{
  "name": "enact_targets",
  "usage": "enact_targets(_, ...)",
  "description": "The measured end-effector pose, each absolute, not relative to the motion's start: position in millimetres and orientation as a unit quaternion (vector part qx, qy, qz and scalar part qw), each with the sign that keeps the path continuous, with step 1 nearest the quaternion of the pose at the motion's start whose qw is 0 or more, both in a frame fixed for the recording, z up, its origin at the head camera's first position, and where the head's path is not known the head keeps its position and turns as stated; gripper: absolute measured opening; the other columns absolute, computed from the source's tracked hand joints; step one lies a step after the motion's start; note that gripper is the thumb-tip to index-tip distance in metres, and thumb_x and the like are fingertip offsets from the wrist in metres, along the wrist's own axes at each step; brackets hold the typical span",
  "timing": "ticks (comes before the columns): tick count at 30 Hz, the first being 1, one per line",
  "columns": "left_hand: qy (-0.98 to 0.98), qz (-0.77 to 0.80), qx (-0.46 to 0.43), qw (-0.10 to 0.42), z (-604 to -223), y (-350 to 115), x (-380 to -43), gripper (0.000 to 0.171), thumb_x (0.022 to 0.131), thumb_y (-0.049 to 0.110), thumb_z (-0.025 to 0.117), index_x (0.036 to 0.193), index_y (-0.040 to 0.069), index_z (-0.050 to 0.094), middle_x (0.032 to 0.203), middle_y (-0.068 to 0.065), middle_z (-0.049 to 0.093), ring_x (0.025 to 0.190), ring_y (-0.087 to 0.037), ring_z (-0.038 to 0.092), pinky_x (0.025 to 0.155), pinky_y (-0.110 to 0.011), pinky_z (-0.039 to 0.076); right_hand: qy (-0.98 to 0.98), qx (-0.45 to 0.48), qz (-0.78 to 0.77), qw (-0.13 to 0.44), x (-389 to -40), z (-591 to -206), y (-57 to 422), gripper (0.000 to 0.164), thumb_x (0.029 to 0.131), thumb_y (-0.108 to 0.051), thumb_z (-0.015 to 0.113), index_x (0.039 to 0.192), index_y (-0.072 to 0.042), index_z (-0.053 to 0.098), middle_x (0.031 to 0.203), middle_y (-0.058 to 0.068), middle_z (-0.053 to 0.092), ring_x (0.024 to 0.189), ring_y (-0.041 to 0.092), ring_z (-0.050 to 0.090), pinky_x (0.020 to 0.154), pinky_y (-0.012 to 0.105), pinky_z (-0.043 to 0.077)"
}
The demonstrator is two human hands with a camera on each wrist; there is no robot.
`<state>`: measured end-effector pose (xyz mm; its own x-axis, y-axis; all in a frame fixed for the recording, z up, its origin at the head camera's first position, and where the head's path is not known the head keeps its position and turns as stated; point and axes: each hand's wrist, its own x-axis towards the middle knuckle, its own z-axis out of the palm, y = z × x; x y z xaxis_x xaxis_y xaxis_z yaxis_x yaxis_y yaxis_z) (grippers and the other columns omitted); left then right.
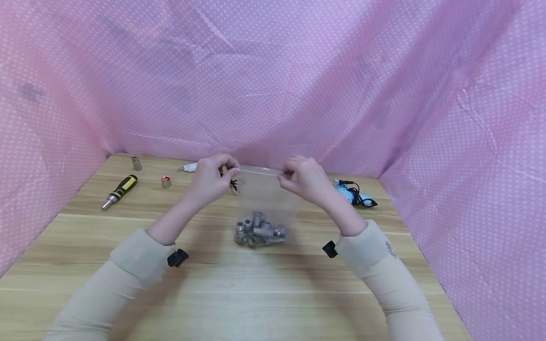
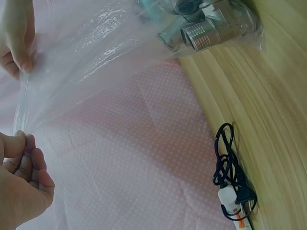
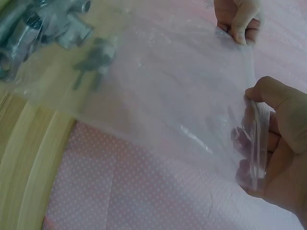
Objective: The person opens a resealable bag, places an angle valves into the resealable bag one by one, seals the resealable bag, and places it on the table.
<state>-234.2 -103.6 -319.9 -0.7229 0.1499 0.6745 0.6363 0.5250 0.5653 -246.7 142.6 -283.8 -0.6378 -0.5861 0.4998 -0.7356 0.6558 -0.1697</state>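
Note:
A clear plastic zip bag (image 1: 268, 196) hangs upright between both hands, its top edge stretched straight. My left hand (image 1: 214, 177) pinches the left end of that edge between thumb and fingers. At the other end, my right hand (image 1: 308, 181) grips the top corner, its fingers showing through the film in the right wrist view. Several grey metal pipe fittings (image 1: 260, 230) lie heaped in the bottom of the bag. Threads show on one fitting (image 2: 204, 36) in the left wrist view.
A black-and-yellow screwdriver (image 1: 121, 191), a metal socket (image 1: 136, 163) and a short metal ring (image 1: 166, 182) lie at left. Behind my left hand is a white tool (image 1: 188, 167) with a black cord (image 2: 225, 163). A light-blue corded tool (image 1: 343, 191) lies right. Pink dotted cloth (image 1: 256, 94) surrounds the table.

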Motion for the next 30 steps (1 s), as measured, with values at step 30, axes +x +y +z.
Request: enact_targets(30, -0.836, -0.416, -0.222, 0.28, -321.2, -120.5, -232.8, 0.004, 0.084, 0.002, 0.067, 0.081, 0.001, 0.066, 0.077, -0.008, 0.067, 0.069, -0.017, 0.056, 0.067, -0.034, 0.047, -0.837, 0.401, 0.249, 0.276, -250.7, -306.9, 208.8, 0.006, 0.079, -0.003, 0.071, 0.083, -0.007, 0.067, 0.078, 0.002, 0.066, 0.077, 0.016, 0.059, 0.069, 0.035, 0.047)
